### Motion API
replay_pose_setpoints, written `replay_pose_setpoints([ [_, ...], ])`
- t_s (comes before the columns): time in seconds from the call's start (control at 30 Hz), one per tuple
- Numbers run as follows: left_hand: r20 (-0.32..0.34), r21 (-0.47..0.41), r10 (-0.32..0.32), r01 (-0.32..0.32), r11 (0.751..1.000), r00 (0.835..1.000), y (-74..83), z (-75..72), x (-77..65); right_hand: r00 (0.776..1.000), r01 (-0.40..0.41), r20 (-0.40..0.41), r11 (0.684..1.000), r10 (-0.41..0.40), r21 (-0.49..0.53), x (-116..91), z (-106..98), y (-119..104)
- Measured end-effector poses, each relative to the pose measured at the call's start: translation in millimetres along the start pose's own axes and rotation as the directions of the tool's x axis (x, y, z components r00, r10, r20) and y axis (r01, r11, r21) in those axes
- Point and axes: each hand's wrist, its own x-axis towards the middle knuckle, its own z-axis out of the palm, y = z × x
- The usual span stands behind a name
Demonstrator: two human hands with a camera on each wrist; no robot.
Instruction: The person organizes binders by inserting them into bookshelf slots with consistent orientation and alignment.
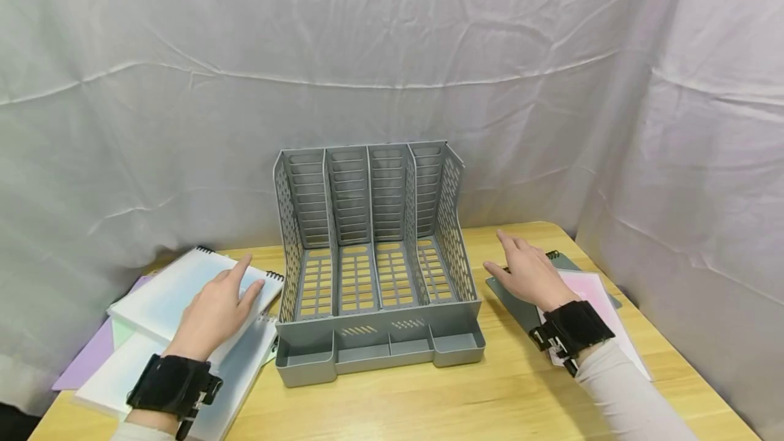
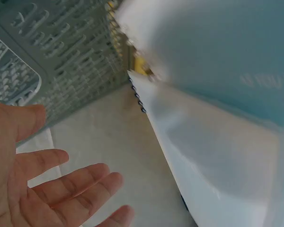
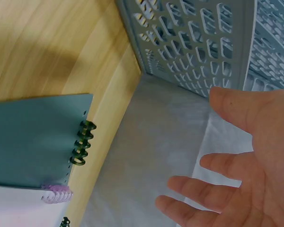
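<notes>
A grey plastic rack (image 1: 380, 332) stands upright in the middle of the wooden table (image 1: 380, 400). Three dividers part it into four tall slots, its side walls are pierced with slanted holes, and a low row of trays runs along its near edge. At left, two notebooks overlap: the far one (image 1: 162, 291) fades from white to pale blue and has black coils; the near one (image 1: 235, 373) is white and blue with a pale coil. A purple sheet (image 1: 92, 359) shows beneath. At right, a pink notebook (image 1: 588, 288) partly covers a dark grey-green notebook (image 1: 514, 298). The left hand (image 1: 211, 312) hovers above the left notebooks, the right hand (image 1: 531, 278) above the right ones, both released, fingers extended.
</notes>
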Motion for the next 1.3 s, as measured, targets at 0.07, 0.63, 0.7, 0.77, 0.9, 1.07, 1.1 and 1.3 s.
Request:
replay_pose_setpoints([
  [0.07, -0.004, -0.033, 0.008, -0.008, 0.999, 1.000, 2.8, 0.0, 2.1, 1.000, 0.001, 0.004, 1.000, -0.001, 0.010, 0, -1, -2],
  [0.63, 0.052, -0.308, -0.025, 0.040, 0.951, 0.998, 28.6, 10.2, 4.5, 0.999, -0.018, 0.033, 0.996, 0.016, 0.090, -7, -12, -5],
  [0.7, 0.075, -0.332, -0.033, 0.056, 0.941, 0.997, 31.2, 10.8, 4.7, 0.999, -0.022, 0.036, 0.994, 0.018, 0.108, -9, -14, -2],
  [0.77, 0.094, -0.348, -0.035, 0.066, 0.935, 0.995, 32.9, 11.8, 4.9, 0.999, -0.033, 0.047, 0.990, 0.027, 0.135, -12, -15, 2],
  [0.9, 0.109, -0.359, -0.028, 0.065, 0.931, 0.994, 35.0, 14.4, 3.6, 0.997, -0.062, 0.065, 0.982, 0.051, 0.176, -21, -15, 13],
  [1.07, 0.091, -0.324, -0.002, 0.032, 0.946, 0.996, 37.1, 20.1, 4.0, 0.992, -0.114, 0.067, 0.981, 0.105, 0.159, -31, -19, 28],
  [1.1, 0.091, -0.319, 0.000, 0.029, 0.947, 0.996, 37.3, 21.3, 4.1, 0.991, -0.126, 0.070, 0.979, 0.117, 0.160, -32, -20, 31],
  [1.3, 0.092, -0.326, -0.013, 0.043, 0.945, 0.996, 38.2, 26.4, 2.5, 0.985, -0.167, 0.064, 0.974, 0.159, 0.151, -40, -24, 49],
])
